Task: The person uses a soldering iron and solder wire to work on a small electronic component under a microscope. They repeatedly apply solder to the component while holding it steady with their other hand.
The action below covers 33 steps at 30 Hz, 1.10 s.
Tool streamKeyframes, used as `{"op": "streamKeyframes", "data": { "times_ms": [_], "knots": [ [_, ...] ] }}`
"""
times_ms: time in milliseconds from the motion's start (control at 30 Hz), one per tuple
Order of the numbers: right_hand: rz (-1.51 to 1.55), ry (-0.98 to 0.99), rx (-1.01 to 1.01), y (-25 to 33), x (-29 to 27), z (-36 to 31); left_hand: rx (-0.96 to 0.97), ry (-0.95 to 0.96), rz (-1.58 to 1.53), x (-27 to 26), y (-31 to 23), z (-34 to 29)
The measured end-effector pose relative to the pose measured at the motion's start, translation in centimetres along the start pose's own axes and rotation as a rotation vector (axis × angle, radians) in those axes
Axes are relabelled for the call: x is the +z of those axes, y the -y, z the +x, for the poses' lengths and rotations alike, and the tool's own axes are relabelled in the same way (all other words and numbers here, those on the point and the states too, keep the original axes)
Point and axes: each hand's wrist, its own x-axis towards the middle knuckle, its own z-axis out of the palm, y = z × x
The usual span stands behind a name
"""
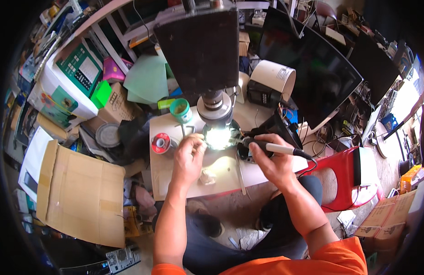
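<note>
The right hand (273, 161) grips a soldering iron (279, 148) like a pen, its tip end pointing left toward the brightly lit work piece (219, 139), which sits under the microscope (214, 109) between the two hands. Just left of the glare, the left hand (189, 156) has its thumb and fingers drawn together, though I cannot tell whether they hold anything. On the table (164, 176), a red solder spool (161, 143) and a green tub (186, 118) stand near that hand.
</note>
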Motion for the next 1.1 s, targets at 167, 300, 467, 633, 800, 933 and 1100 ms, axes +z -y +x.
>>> {"op": "streamKeyframes", "data": {
  "times_ms": [167, 300, 467, 633, 800, 933, 1100],
  "knots": [
    [0.027, -0.025, 0.014, 0.5, -0.9, -0.2, -0.039, -0.039, -0.035, -0.4, 1.6, 0.0],
    [0.025, -0.011, 0.025, 1.2, -1.5, -0.3, -0.132, 0.088, -0.139, -0.8, 0.6, 0.7],
    [0.053, -0.011, 0.056, 1.2, -1.8, -0.3, -0.174, 0.237, 0.043, -1.3, 1.2, 1.2],
    [0.043, -0.023, 0.03, 0.7, -1.9, -0.3, -0.221, 0.281, 0.076, -1.0, 0.3, 1.4],
    [0.041, -0.002, 0.049, 0.9, -1.9, -0.3, 0.026, 0.228, 0.131, -0.9, 2.1, 1.6],
    [0.047, -0.018, 0.032, 0.3, -1.7, -0.3, 0.001, 0.256, 0.193, -1.1, 1.2, 1.4],
    [0.028, -0.011, 0.022, 0.4, -1.7, -0.2, 0.224, 0.217, 0.346, -0.4, 0.8, 1.6]
  ]
}}
